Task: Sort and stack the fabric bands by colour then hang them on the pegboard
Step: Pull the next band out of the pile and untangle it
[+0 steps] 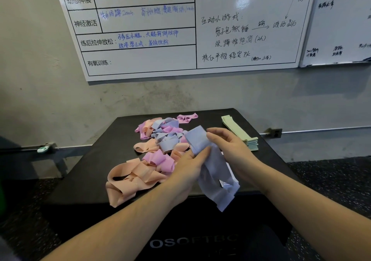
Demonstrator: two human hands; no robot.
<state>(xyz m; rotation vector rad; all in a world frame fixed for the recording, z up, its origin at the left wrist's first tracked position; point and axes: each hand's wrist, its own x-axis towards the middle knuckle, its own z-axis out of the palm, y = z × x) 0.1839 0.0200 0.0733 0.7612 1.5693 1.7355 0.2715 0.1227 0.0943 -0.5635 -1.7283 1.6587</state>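
Sorting step: left hand [188, 166] and right hand [230, 148] both pinch a lavender band [212, 172] above the black box's [84, 180] front edge, fingers curled on the fabric. Green stack [241, 133] looks done; mixed pile [156, 146] remains. Next: flatten it and start a lavender stack.

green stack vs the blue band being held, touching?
Apart. The head view shows the green stack lying on the black box beyond the right hand, which sits between it and the blue band held in both hands.
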